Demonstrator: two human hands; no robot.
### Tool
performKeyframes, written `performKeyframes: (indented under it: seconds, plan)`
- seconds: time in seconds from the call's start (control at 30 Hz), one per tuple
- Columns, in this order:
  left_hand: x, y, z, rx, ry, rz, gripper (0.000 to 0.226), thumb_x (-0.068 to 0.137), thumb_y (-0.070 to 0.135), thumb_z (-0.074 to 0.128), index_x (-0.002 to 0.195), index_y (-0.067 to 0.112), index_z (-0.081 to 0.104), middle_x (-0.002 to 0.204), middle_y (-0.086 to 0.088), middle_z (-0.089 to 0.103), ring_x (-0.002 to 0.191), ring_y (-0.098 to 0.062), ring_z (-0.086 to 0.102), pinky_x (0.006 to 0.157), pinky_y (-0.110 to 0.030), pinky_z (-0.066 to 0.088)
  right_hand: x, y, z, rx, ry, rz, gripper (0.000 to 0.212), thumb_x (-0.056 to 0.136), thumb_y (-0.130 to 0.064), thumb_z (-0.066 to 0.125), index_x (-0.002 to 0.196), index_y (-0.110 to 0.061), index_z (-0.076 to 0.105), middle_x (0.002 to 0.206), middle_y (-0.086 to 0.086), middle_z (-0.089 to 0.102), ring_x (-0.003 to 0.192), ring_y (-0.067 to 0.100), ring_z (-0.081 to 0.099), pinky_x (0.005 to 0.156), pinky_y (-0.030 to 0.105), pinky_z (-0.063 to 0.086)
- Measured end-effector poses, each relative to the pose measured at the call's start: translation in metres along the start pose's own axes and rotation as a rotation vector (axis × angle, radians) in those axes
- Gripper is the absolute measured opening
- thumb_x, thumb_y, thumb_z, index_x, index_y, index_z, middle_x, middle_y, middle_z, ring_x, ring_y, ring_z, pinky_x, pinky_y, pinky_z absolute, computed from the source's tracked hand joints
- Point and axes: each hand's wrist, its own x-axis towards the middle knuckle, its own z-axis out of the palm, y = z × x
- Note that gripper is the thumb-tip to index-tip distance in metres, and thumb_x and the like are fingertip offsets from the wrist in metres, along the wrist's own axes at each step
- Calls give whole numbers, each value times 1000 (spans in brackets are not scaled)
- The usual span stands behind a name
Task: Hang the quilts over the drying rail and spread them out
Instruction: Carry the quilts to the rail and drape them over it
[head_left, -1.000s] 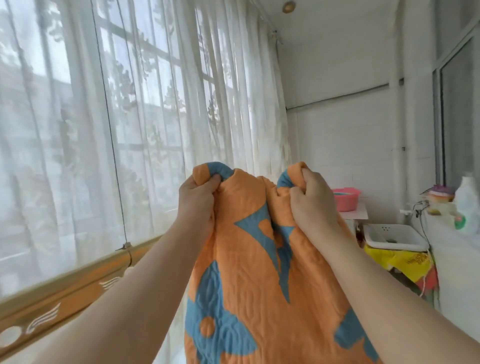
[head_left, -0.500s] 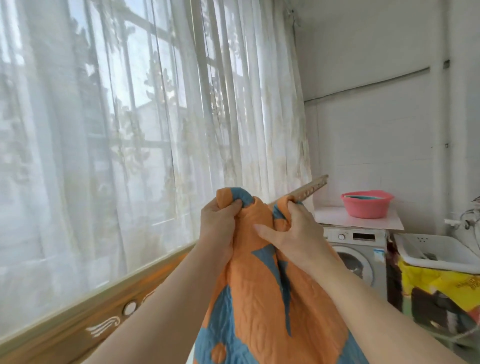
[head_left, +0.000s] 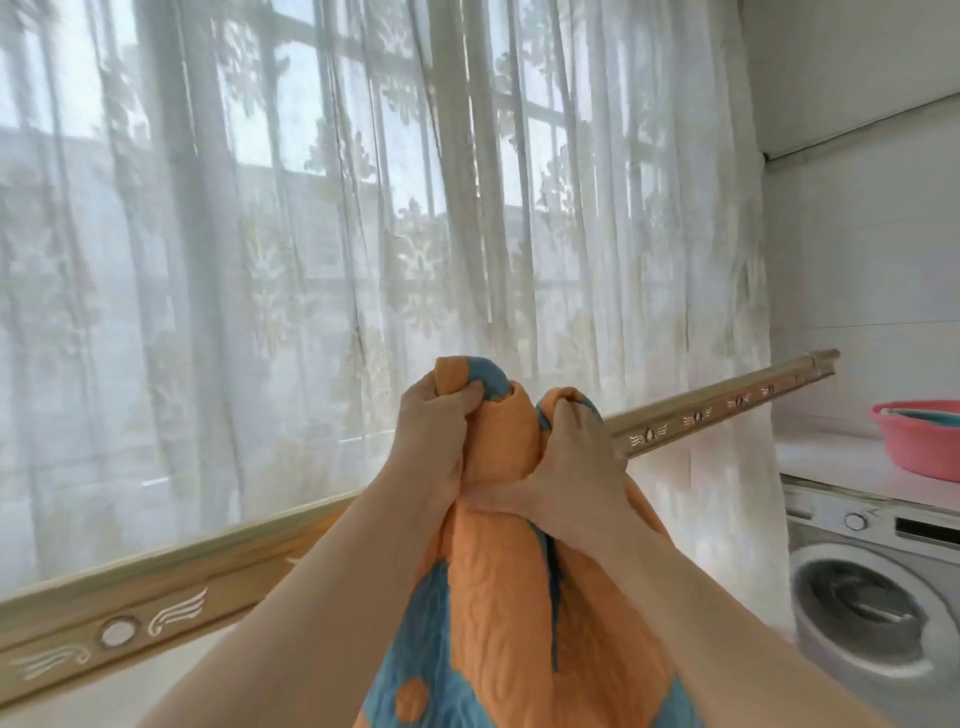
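The quilt (head_left: 498, 582) is up in both hands, an orange quilted cloth with blue patches and an orange dot on one blue patch low down, its stitching running in wavy lines. It hangs from the two fists and falls out of the bottom of the view, bunched at the top into two humps. It sits in front of the drying rail (head_left: 717, 402), at about the rail's height; whether cloth and rail touch, I cannot tell from here.

The left hand (head_left: 434, 431) is clenched around the left hump, thumb and fingers squeezing a fold of orange and blue. The right hand (head_left: 576, 462) grips the right hump, fingers curled over the top edge and the thumb stretched across toward the left wrist, so the two hands sit close together, nearly touching.

The rail is a gold-coloured bar running from lower left up to the right, stamped with small round studs flanked by wing-like marks. No lettering on it that I can read.

Behind it hangs a sheer white curtain (head_left: 311, 260) with a floral pattern over a big window. To the right stands a washing machine (head_left: 872, 597), with a pink basin (head_left: 919, 441) on the white top above it; the panel shows a knob, but any brand name is too blurred to read.
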Motion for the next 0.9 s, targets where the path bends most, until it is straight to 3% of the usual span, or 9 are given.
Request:
performKeyframes:
  seconds: [0.1,0.33,0.47,0.53,0.57,0.63,0.7,0.77,0.9]
  plan:
    - [-6,1,20,50,-7,48,23,88,-9,45,92,-6,68,90,-16,70,88,-25,66,83,-35,56,7,11,1,-24,13,-45,111,40,-71,73,129,-15,33,130,1,38,126,23,36,104,47,33]
    - [-18,6,28,100,57,22,26,89,-10,47,85,5,68,77,-5,71,72,-14,68,57,-24,55,18,32,2,189,88,-173,73,63,-31,76,125,-17,41,116,1,51,109,20,47,85,26,33]
    - [-10,1,12,161,135,-75,7,86,17,65,92,15,67,94,-2,72,94,-18,66,75,-36,52,18,45,3,217,114,-202,63,63,-22,76,118,-15,46,107,1,53,102,22,49,86,32,39]
    - [-1,-5,0,169,257,-39,21,91,34,58,95,15,63,100,0,72,96,-16,65,84,-38,47,20,53,0,226,128,-200,61,63,-21,76,116,-14,47,105,1,53,101,23,49,87,35,41]
    - [4,-10,-9,284,348,6,26,94,38,52,101,15,61,104,-1,71,96,-17,64,85,-38,45,21,56,-2,229,135,-202,61,63,-21,77,116,-13,48,104,1,53,101,23,49,86,35,40]
    - [10,-24,-30,875,461,72,29,98,35,42,117,16,55,115,-4,65,102,-22,59,84,-36,43,22,61,-7,225,148,-213,61,63,-22,78,116,-12,49,104,2,54,100,23,49,86,34,39]
    - [16,-48,-52,1398,342,6,37,99,27,38,135,19,44,132,-8,55,121,-27,49,95,-39,40,22,62,-11,217,167,-221,61,62,-22,79,115,-12,50,105,3,56,100,23,51,86,36,41]
    - [22,-72,-66,1597,204,-85,47,100,22,34,146,20,30,150,-5,38,140,-26,29,114,-46,24,23,62,-15,209,187,-230,62,61,-21,79,115,-12,51,105,2,57,100,23,51,85,36,42]
    - [35,-94,-76,1766,127,-95,54,101,24,30,152,22,14,160,-1,15,148,-23,7,118,-50,5,27,64,-25,204,195,-228,66,62,-21,80,120,-13,49,109,2,56,104,22,50,91,37,41]
